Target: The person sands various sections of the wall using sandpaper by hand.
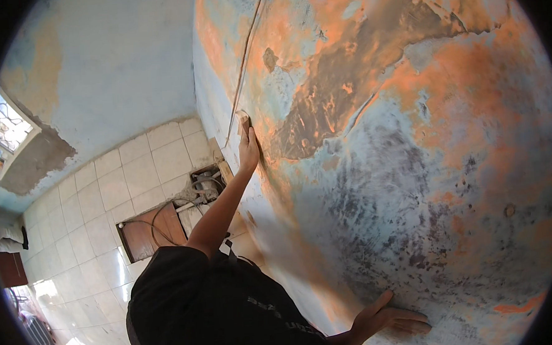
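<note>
Left hand (248,150) far up the peeling blue-and-orange plaster wall (413,165), closed on a small tan sanding block (243,117) pressed to it, right hand (390,321) near, open, fingers spread flat on the wall — risky if overreached — likely slipping, loose plaster flaking down.

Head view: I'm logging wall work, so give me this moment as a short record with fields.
surface: wall with peeling blue paint, orange and dark patches
left hand: raised, presses a small pad against the wall
right hand: open, flat on the wall lower down
clothing: black shirt
floor: pale tiles, brown board with cables
</note>
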